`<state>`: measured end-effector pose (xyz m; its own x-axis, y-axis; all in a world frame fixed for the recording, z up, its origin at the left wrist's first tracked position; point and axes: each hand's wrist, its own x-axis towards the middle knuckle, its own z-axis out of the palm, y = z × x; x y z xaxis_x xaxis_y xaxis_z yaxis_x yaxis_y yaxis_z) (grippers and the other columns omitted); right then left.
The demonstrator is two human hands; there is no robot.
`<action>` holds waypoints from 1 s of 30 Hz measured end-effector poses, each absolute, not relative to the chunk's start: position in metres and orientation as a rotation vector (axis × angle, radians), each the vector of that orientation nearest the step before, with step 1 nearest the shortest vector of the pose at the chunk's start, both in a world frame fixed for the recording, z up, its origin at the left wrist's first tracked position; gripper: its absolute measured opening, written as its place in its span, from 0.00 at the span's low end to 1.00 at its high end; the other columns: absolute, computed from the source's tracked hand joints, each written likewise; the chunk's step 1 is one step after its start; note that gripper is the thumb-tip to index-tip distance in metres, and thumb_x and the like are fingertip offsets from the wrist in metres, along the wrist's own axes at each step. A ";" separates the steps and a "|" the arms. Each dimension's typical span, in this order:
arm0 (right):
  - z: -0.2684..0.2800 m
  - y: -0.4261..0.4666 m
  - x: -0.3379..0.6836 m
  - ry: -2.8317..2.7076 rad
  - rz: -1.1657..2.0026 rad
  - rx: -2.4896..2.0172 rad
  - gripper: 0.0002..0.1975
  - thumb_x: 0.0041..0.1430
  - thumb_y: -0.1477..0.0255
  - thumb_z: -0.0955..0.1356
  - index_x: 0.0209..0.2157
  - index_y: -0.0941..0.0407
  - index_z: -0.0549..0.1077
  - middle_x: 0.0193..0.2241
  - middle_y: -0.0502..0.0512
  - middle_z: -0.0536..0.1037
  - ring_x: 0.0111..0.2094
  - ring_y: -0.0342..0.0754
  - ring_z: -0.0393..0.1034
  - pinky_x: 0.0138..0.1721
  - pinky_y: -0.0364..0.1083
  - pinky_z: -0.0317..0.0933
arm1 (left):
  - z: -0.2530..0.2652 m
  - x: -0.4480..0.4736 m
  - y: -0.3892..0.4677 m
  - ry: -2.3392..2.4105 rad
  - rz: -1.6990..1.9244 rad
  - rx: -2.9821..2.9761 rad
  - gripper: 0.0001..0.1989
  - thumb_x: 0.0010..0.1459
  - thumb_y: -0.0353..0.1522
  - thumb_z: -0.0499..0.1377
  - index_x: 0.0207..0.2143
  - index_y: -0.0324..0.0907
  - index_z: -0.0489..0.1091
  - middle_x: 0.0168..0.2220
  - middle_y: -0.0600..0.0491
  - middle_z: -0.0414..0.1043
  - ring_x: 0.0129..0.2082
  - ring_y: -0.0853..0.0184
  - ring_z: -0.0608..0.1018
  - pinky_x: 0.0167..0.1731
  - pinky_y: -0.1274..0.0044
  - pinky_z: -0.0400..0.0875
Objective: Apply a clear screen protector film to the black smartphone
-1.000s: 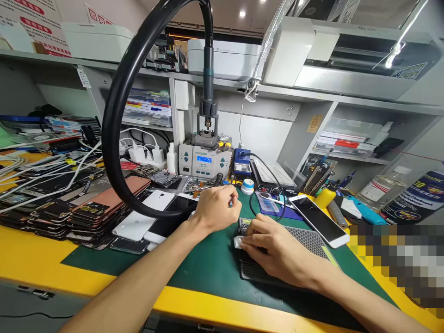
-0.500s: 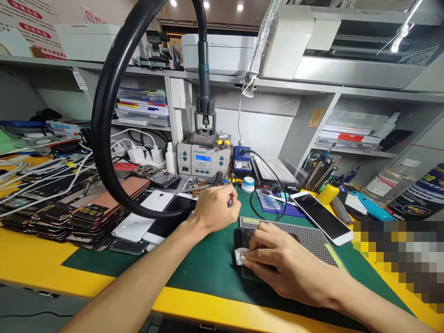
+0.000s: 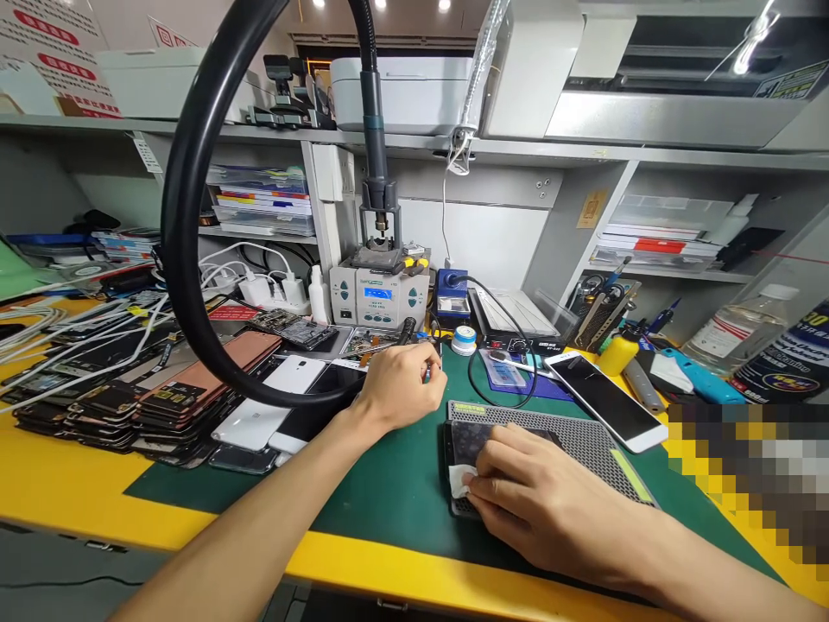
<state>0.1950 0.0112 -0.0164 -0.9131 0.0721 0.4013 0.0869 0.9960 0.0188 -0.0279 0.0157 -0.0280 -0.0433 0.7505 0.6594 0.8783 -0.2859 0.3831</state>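
My right hand (image 3: 537,492) pinches a folded white wipe (image 3: 459,480) at the near left corner of a dark phone screen (image 3: 467,441). Faint smudges show on the glass, and the hand hides much of it. Beneath the phone is a grey perforated pad (image 3: 586,441) on the green mat (image 3: 363,510). My left hand (image 3: 405,389) hangs above the mat, left of the pad, with its fingers curled closed. Whatever they grip, if anything, is hidden from the camera.
A thick black hose (image 3: 178,199) loops down over phones at left. Stacked phone parts (image 3: 200,389) crowd that side. Behind stand a hot-air station (image 3: 379,298) and a small round jar (image 3: 464,339). To the right lie a white phone (image 3: 609,402) and a yellow bottle (image 3: 618,352).
My right hand and the wipe have slid a little to the right, onto the screen's corner, showing more of the glass. My left hand stays nearly still. The view has shifted slightly.
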 end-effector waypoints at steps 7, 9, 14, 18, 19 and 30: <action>-0.014 0.019 0.216 -2.779 -0.076 -0.117 0.15 0.67 0.78 0.63 0.27 0.56 0.73 0.26 0.54 0.70 0.29 0.46 0.62 0.30 0.48 0.60 | -0.030 -0.028 0.017 -1.777 -1.221 -2.068 0.06 0.52 0.26 0.56 0.26 0.42 0.71 0.18 0.59 0.66 0.19 0.71 0.67 0.25 0.78 0.61; -0.013 0.022 0.223 -2.788 -0.051 -0.124 0.14 0.67 0.78 0.63 0.28 0.56 0.74 0.26 0.54 0.70 0.29 0.46 0.62 0.30 0.48 0.60 | -0.031 -0.029 0.017 -1.780 -1.216 -2.069 0.06 0.52 0.26 0.56 0.26 0.42 0.71 0.18 0.59 0.64 0.19 0.71 0.66 0.25 0.78 0.60; -0.006 0.030 0.240 -2.841 0.014 -0.159 0.14 0.68 0.77 0.63 0.28 0.55 0.75 0.25 0.54 0.72 0.30 0.47 0.65 0.32 0.49 0.61 | -0.032 -0.029 0.017 -1.787 -1.202 -2.071 0.06 0.52 0.26 0.55 0.25 0.42 0.71 0.17 0.60 0.61 0.19 0.71 0.65 0.25 0.78 0.60; 0.000 0.039 0.255 -2.895 0.175 -0.225 0.14 0.67 0.76 0.65 0.27 0.53 0.75 0.27 0.52 0.74 0.29 0.45 0.66 0.35 0.48 0.61 | -0.033 -0.030 0.017 -1.800 -1.206 -2.069 0.06 0.52 0.27 0.56 0.26 0.42 0.72 0.17 0.60 0.60 0.19 0.72 0.65 0.25 0.78 0.59; 0.001 0.042 0.259 -2.903 0.248 -0.262 0.14 0.66 0.76 0.65 0.27 0.53 0.76 0.27 0.52 0.74 0.28 0.45 0.66 0.34 0.47 0.61 | -0.033 -0.031 0.017 -1.801 -1.210 -2.069 0.06 0.52 0.27 0.56 0.27 0.41 0.72 0.17 0.60 0.60 0.19 0.72 0.65 0.25 0.78 0.59; 0.020 0.062 0.281 -2.955 0.788 -0.635 0.05 0.58 0.76 0.71 0.35 0.55 0.82 0.31 0.50 0.80 0.36 0.45 0.71 0.36 0.40 0.61 | -0.031 -0.034 0.017 -1.747 -1.169 -2.058 0.07 0.56 0.30 0.56 0.26 0.41 0.72 0.16 0.61 0.58 0.17 0.72 0.64 0.24 0.78 0.60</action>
<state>0.2806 0.0622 0.0200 -0.9172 0.3891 -0.0857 0.3801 0.7899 -0.4812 -0.0337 0.0172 -0.0309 -0.0111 0.7434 0.6688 0.9015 -0.2819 0.3283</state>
